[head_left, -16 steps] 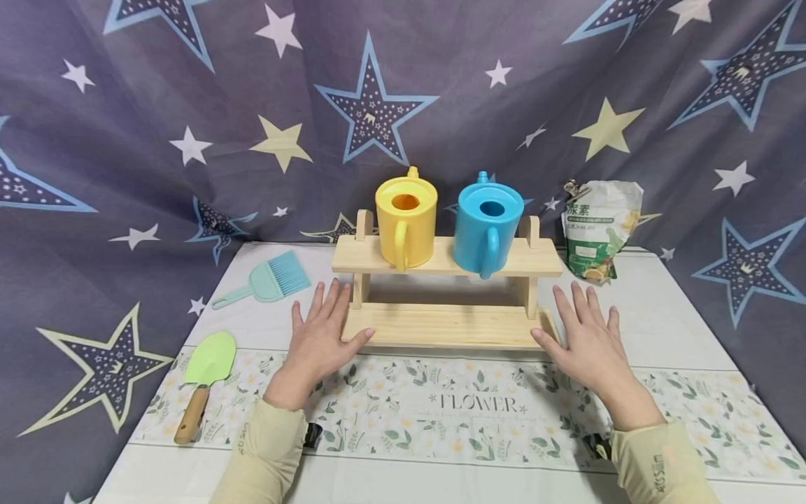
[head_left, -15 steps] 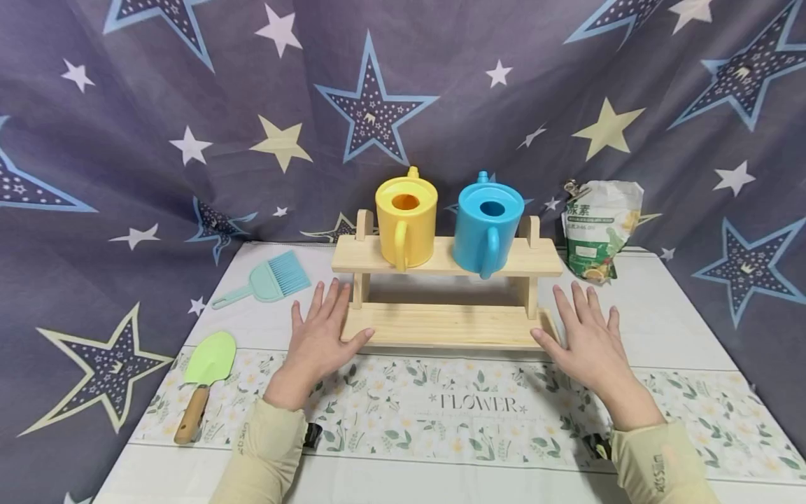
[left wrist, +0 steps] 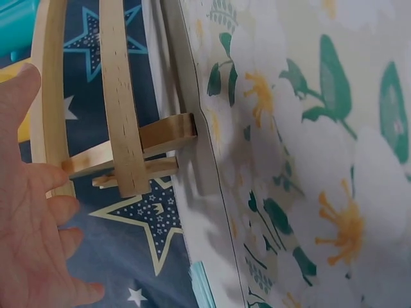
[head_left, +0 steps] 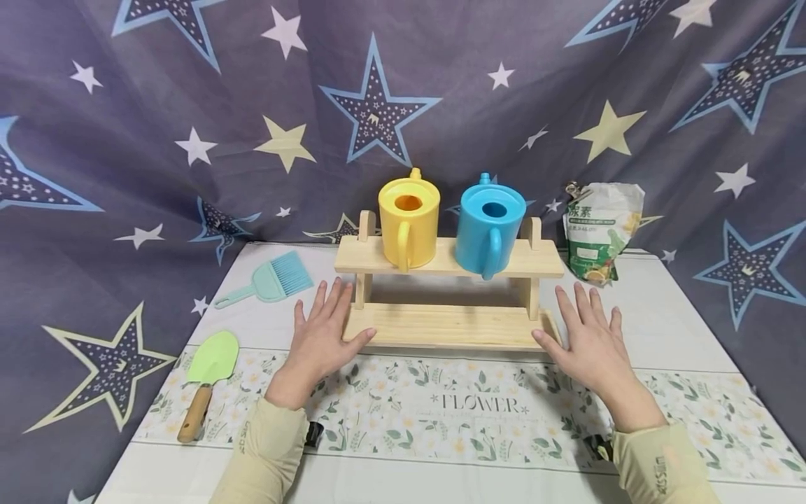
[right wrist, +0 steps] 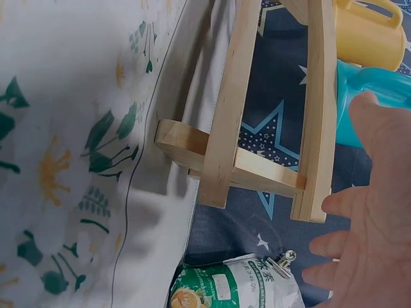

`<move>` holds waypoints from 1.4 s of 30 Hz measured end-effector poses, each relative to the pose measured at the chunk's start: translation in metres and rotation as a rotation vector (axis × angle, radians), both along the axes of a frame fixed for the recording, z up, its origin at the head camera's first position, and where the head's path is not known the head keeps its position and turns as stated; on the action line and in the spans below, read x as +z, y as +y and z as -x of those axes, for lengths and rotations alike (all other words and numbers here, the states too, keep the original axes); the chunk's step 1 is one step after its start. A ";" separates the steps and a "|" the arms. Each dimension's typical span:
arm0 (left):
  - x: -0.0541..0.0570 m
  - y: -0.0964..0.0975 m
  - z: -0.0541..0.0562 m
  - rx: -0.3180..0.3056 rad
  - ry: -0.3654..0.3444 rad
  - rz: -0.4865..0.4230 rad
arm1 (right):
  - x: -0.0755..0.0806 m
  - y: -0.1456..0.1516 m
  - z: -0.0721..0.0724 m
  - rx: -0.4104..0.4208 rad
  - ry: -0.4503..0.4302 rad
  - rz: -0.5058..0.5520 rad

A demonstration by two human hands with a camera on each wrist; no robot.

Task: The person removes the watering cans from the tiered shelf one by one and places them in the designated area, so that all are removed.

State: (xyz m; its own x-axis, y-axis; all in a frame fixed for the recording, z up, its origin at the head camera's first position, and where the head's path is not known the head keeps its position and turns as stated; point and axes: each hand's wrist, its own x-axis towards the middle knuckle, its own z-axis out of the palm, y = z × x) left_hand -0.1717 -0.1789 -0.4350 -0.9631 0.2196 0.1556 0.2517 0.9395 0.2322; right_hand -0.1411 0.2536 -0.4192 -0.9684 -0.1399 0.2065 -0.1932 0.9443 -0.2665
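A two-tier wooden shelf (head_left: 450, 325) stands in the middle of the table. On its upper board are a yellow watering can (head_left: 409, 224) and a blue watering can (head_left: 491, 227), handles facing the person. My left hand (head_left: 321, 339) is spread at the shelf's left end, its thumb overlapping the lower board in the head view. At the right end my right hand (head_left: 588, 343) is spread too, fingers straight and palm down. Neither hand holds anything. Both wrist views show the fingers extended beside the shelf ends.
A light-blue dustpan with a brush (head_left: 271, 280) lies at the back left. Nearer on that side is a green hand trowel (head_left: 210, 371) with a wooden handle. A clipped white-and-green bag (head_left: 601, 234) stands at the back right. Behind hangs a starry curtain (head_left: 441, 42).
The head view has shifted very slightly, moving the scene a little to the right. Both hands and the objects keep their places relative to one another.
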 end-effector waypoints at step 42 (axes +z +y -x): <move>-0.017 0.023 0.057 0.052 -0.255 -0.396 | 0.043 -0.044 0.021 0.169 0.243 0.323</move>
State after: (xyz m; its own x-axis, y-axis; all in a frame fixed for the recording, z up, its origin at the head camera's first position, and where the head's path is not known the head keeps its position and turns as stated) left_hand -0.2288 -0.1561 -0.4520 -0.9896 0.1419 -0.0250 0.0955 0.7760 0.6235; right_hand -0.1622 0.2096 -0.3764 -0.8551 -0.1831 0.4850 -0.4318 0.7693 -0.4709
